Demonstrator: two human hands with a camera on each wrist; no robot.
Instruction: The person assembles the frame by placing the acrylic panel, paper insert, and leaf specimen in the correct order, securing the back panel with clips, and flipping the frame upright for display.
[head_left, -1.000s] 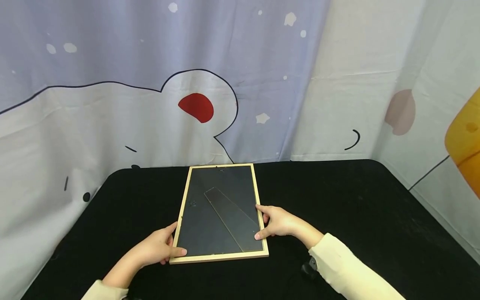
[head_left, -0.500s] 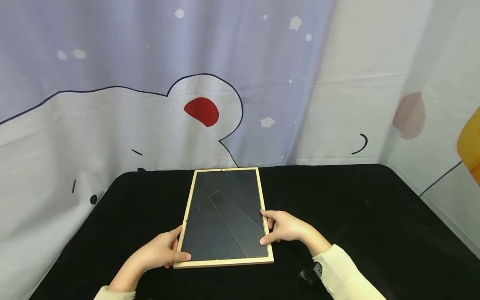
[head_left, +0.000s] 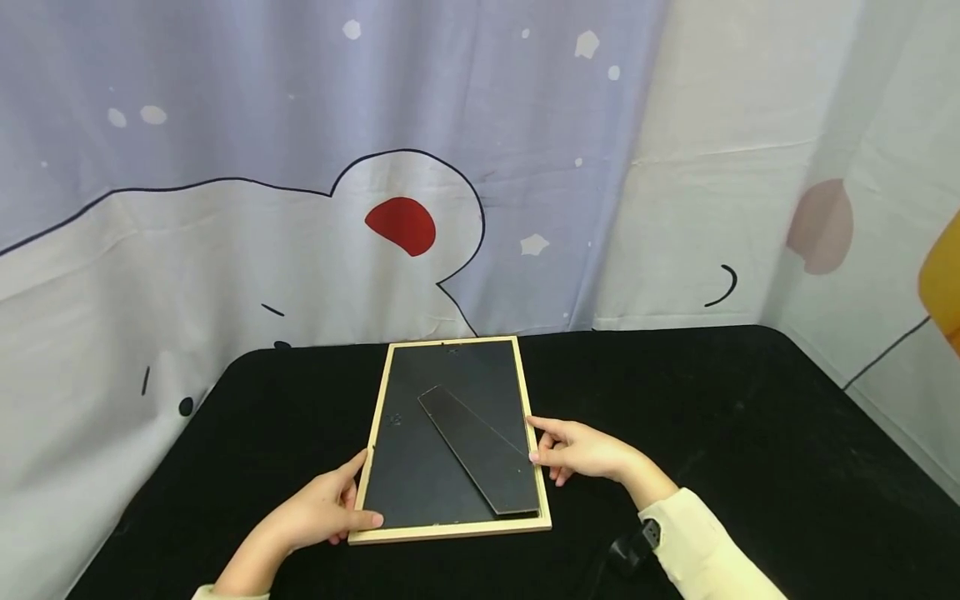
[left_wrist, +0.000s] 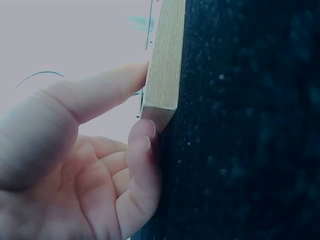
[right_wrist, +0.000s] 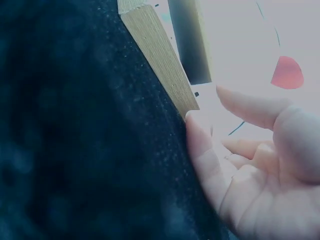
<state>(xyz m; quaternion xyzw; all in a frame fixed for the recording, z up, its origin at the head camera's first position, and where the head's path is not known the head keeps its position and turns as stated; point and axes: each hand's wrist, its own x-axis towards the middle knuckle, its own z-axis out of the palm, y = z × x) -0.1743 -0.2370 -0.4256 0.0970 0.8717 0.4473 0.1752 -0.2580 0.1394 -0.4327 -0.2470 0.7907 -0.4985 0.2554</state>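
Observation:
A picture frame (head_left: 450, 530) with a pale wooden rim lies back side up, its dark backing (head_left: 412, 467) showing. The slanted easel stand (head_left: 480, 458) on that backing is tilted up a little, its lower end apart from the board. At the near left corner my left hand (head_left: 318, 504) grips the rim, thumb on top and fingers along the side. My right hand (head_left: 588, 454) is at the right edge. One of its fingers touches the rim's side, and the thumb (right_wrist: 250, 107) is beside the raised stand; whether they touch is unclear.
Black cloth (head_left: 675, 400) covers the table around the frame. A patterned curtain (head_left: 225, 250) hangs behind the far edge. Below my right wrist is a small black device (head_left: 630, 548), with a cable seemingly running from it.
The easel stand was flat against the backing and is now raised at its lower end. My right thumb has moved off the backing towards the frame's right edge. The left hand keeps its grip.

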